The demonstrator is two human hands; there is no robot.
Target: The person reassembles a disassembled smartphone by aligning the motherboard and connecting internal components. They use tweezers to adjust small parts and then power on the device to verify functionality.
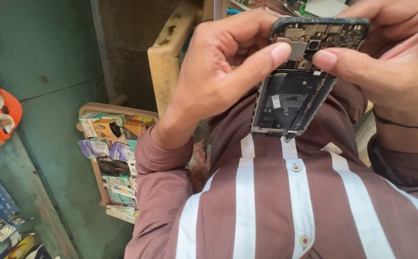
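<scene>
My left hand (214, 72) and right hand (391, 57) both grip the opened phone (298, 81), thumbs meeting on its circuit board. Best press lightly, steady above my shirt (266, 206).

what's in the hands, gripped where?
An opened phone, back cover off. Left hand and right hand pinch its upper end, both thumbs pressing beside the camera module.

The single head-worn camera is looking steeply down from just above the left hand (209, 76) and right hand (391, 62), sitting very near them, with the striped shirt (290, 201) showing below.
</scene>
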